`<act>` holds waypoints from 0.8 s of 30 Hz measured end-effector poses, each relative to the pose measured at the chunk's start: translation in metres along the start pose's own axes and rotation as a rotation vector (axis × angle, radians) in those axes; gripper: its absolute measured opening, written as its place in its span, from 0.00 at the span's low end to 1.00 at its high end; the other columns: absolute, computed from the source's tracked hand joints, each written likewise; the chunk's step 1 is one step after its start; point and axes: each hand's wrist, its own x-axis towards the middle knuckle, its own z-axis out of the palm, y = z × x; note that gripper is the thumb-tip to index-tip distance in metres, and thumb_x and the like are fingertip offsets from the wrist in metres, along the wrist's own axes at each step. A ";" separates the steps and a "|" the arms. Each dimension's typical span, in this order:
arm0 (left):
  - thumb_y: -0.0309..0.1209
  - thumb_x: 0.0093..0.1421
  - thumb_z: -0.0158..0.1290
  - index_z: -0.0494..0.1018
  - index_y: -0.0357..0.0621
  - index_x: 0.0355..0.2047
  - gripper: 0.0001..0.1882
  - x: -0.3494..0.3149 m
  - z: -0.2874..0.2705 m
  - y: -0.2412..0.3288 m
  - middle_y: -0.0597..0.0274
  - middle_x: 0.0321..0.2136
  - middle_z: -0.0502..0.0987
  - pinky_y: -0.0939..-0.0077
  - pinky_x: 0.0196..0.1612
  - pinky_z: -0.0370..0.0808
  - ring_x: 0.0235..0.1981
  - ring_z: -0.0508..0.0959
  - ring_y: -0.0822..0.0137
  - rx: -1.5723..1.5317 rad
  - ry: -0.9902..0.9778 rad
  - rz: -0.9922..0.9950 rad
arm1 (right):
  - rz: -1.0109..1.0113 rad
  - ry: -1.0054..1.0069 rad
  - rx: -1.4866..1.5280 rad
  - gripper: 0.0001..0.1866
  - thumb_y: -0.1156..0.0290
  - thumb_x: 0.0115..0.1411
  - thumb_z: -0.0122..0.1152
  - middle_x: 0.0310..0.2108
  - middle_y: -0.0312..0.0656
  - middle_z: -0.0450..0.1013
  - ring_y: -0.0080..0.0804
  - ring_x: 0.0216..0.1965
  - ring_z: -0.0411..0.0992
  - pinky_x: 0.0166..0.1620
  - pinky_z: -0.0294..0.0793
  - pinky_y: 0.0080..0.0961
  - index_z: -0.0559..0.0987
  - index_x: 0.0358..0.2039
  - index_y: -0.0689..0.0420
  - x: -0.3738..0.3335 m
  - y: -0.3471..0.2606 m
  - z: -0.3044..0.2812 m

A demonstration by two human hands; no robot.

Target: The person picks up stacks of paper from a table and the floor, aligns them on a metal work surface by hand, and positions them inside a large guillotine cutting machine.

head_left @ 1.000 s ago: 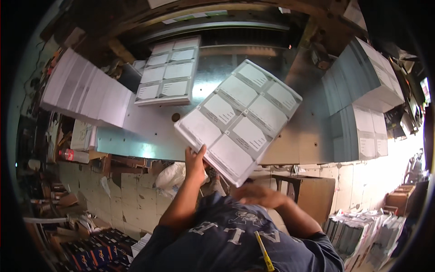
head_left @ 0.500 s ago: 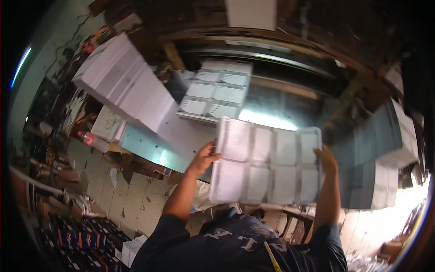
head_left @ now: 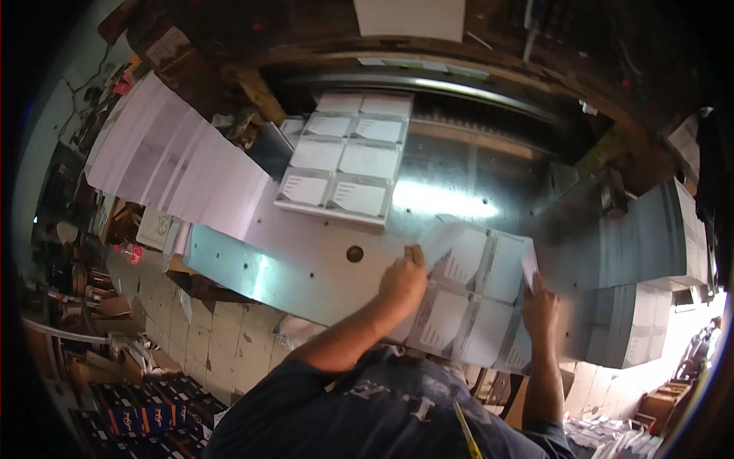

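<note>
In front of my body I hold a stack of printed paper sheets (head_left: 483, 298), marked with a grid of white and grey panels. My left hand (head_left: 404, 284) is closed at the upper left edge, where the paper bends up and blurs. At the opposite edge my right hand (head_left: 541, 307) pinches the paper, its corner curling beside the fingers. How many sheets each hand grips cannot be made out. A neat stack of similar printed sheets (head_left: 340, 161) lies farther back, left of my hands, on the metal table (head_left: 317, 249).
A tall paper stack (head_left: 180, 157) stands at the left. Two more stacks, an upper one (head_left: 650, 233) and a nearer one (head_left: 621, 321), rise at the right. A metal bar (head_left: 451, 87) crosses the back. Dark printed boxes (head_left: 157, 405) sit low at the left.
The sheets, held up flat before, are now lower and turned, with their left edge bending. My left hand has moved right and its wrist has turned; my right hand has come slightly lower.
</note>
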 end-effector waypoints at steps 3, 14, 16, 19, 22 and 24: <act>0.34 0.61 0.51 0.69 0.29 0.46 0.19 0.016 0.002 -0.030 0.38 0.31 0.77 0.56 0.29 0.77 0.27 0.80 0.45 -0.002 -0.105 -0.031 | 0.115 -0.209 0.386 0.19 0.61 0.60 0.59 0.37 0.51 0.77 0.45 0.37 0.76 0.42 0.73 0.37 0.77 0.43 0.64 0.016 0.043 0.017; 0.29 0.60 0.57 0.76 0.33 0.44 0.14 -0.088 -0.112 -0.060 0.61 0.41 0.79 0.75 0.48 0.70 0.42 0.75 0.72 -1.161 -0.032 0.107 | 0.094 0.045 1.709 0.21 0.68 0.57 0.65 0.41 0.43 0.75 0.31 0.44 0.72 0.49 0.70 0.28 0.74 0.46 0.68 -0.068 0.124 -0.053; 0.28 0.60 0.57 0.76 0.34 0.44 0.13 -0.106 -0.101 -0.050 0.61 0.41 0.79 0.74 0.51 0.68 0.44 0.75 0.71 -1.246 0.017 0.049 | 0.079 0.132 1.729 0.23 0.68 0.56 0.66 0.44 0.44 0.74 0.33 0.48 0.71 0.53 0.67 0.31 0.73 0.48 0.69 -0.087 0.121 -0.055; 0.26 0.59 0.57 0.71 0.35 0.50 0.19 -0.112 -0.076 -0.045 0.59 0.48 0.75 0.71 0.55 0.66 0.50 0.71 0.69 -1.377 0.091 0.025 | 0.106 0.102 1.693 0.26 0.69 0.55 0.67 0.47 0.45 0.72 0.35 0.51 0.69 0.57 0.64 0.32 0.71 0.50 0.69 -0.092 0.124 -0.040; 0.25 0.59 0.55 0.64 0.37 0.57 0.26 -0.105 -0.056 -0.047 0.60 0.53 0.71 0.71 0.57 0.64 0.53 0.69 0.68 -1.494 0.231 0.010 | 0.099 0.079 1.828 0.28 0.70 0.55 0.67 0.48 0.45 0.72 0.34 0.53 0.68 0.58 0.62 0.32 0.69 0.54 0.67 -0.078 0.129 -0.029; 0.25 0.59 0.55 0.64 0.37 0.57 0.25 -0.091 -0.050 -0.050 0.60 0.52 0.71 0.71 0.56 0.64 0.54 0.69 0.69 -1.472 0.098 -0.052 | 0.140 -0.104 1.664 0.28 0.69 0.56 0.66 0.49 0.44 0.72 0.34 0.52 0.68 0.57 0.62 0.31 0.69 0.54 0.66 -0.061 0.128 -0.026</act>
